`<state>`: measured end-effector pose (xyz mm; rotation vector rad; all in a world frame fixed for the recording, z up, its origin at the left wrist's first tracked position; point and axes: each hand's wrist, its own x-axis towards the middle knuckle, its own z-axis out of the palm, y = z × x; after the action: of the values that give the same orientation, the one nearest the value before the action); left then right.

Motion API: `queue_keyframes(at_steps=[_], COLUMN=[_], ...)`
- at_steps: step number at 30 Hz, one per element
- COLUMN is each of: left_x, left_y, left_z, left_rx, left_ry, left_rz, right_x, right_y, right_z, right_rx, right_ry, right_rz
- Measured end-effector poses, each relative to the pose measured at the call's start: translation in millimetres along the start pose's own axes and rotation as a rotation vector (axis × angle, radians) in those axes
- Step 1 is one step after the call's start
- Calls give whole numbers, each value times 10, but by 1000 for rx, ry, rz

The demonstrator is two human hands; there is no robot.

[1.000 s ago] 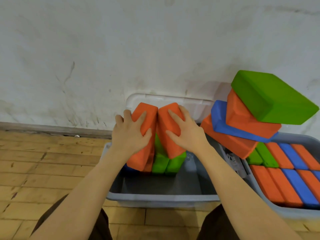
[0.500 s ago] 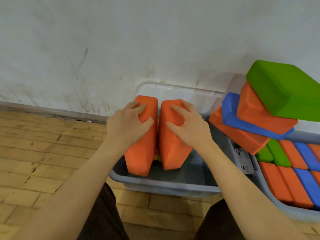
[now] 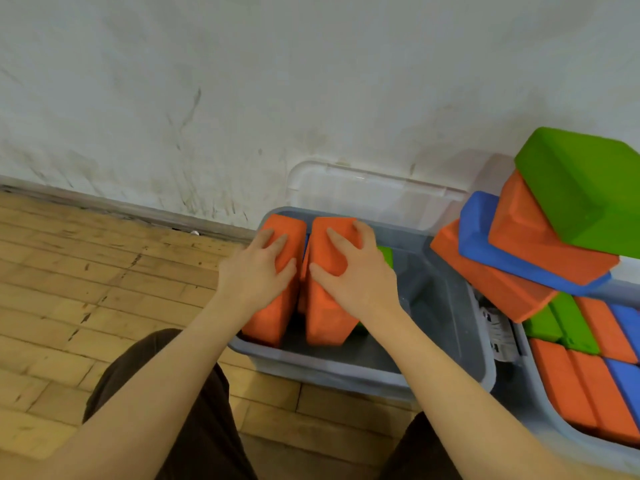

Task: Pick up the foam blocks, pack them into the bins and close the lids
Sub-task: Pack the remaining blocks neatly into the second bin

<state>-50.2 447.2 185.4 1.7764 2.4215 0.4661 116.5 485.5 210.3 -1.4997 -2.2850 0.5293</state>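
Observation:
Two orange foam blocks stand on edge side by side in the left half of a grey bin (image 3: 349, 370). My left hand (image 3: 258, 271) grips the left orange block (image 3: 268, 318) from above. My right hand (image 3: 353, 271) grips the right orange block (image 3: 325, 317) with fingers curled over its top. A green block (image 3: 386, 256) and a sliver of blue block show behind them in the bin. The bin's clear lid (image 3: 363, 192) stands open against the wall.
A leaning stack of an orange block (image 3: 491, 275), a blue block (image 3: 519, 265), another orange block and a green block (image 3: 585, 192) rests on the right bin (image 3: 540, 410), which holds several packed blocks. White wall behind; wooden floor (image 3: 86, 289) to the left.
Both hands have lowered the two orange blocks down into the grey bin, against its left side. The view has shifted left, so the bins sit further right.

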Motion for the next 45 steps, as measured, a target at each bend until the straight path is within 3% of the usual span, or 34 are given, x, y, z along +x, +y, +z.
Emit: queue_keyframes(at_steps=[9,15,24,29,36,40,45], left_x=[90,-7,-224,-236,-126,-19,288], left_y=[-136,-242,-329,-436,-575,-486,-236], left_z=[-18,170,407,559,763,748,780], left_rx=[-39,24,96,-56,51,139,90], left_ry=[28,-66,-78,-126,-171,-77,7], left_rz=[-3,24,204,181,171,230,122], right_x=[65,30,-188,-141,-103,-98,64], right_y=[22,80,233,352,373,418,531], right_z=[125,582,982,994,1128,1167,1196], right_rx=[78,54,84,138,79,37,-13], right_ry=[15,-9,-20,-8,-51,-58,17], right_rz=[68,98,117,143,149,106,99])
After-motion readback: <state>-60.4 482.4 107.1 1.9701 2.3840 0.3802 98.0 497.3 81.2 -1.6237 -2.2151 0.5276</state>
